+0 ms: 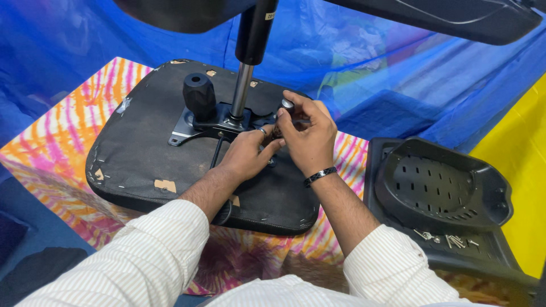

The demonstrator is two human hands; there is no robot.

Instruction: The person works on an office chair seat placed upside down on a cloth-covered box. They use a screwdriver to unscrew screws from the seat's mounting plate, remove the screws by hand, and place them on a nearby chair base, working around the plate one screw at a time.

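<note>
An upturned black chair seat (136, 153) lies on a tie-dye cloth, its metal mechanism plate (196, 125) facing up with a gas cylinder (243, 85) standing in it and a black round knob (199, 94) beside it. My right hand (307, 133) grips a screwdriver with a dark handle (286, 108), held upright at the plate's right side. My left hand (245, 153), with a ring on one finger, rests on the seat and pinches near the tool's tip, which the fingers hide.
A black plastic chair backrest (438, 187) lies at the right, with several loose screws (449, 239) on its lower edge. Blue sheeting (369, 62) covers the back. The chair's base (455, 17) hangs overhead at the top.
</note>
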